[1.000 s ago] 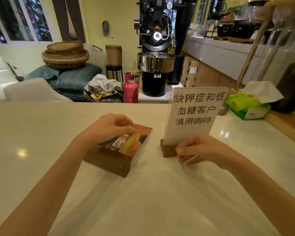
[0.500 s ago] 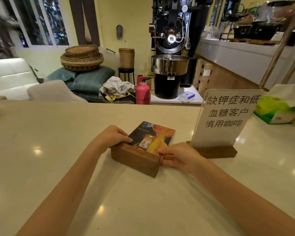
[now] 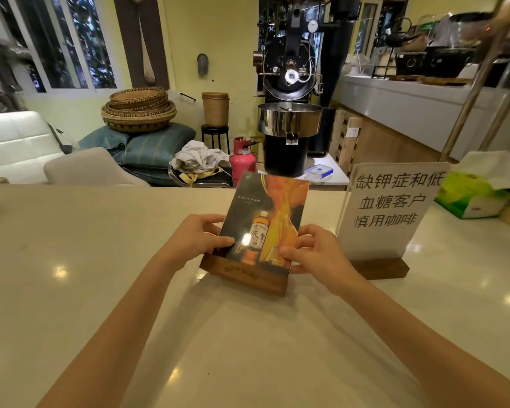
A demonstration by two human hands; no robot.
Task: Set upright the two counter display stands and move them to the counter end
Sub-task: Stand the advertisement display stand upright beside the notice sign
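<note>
1. The bottle stand point(image 3: 261, 231), a picture card of a bottle in a wooden base, sits near the middle of the pale counter point(image 3: 100, 275), tilted back a little, its base on the surface.
2. The left hand point(image 3: 195, 240) grips the card's left edge, thumb across the front and fingers behind.
3. The right hand point(image 3: 312, 251) grips the card's right edge the same way, thumb on the front near the base.
4. Just to the right stands the sign stand point(image 3: 389, 213), upright in its own wooden base, white with dark characters, apart from both hands.
5. Farther right, a green tissue box point(image 3: 471, 198) lies on the counter.
6. Beyond the counter stands a black roaster point(image 3: 289, 113), a pink gas cylinder point(image 3: 242, 160) beside it.
</note>
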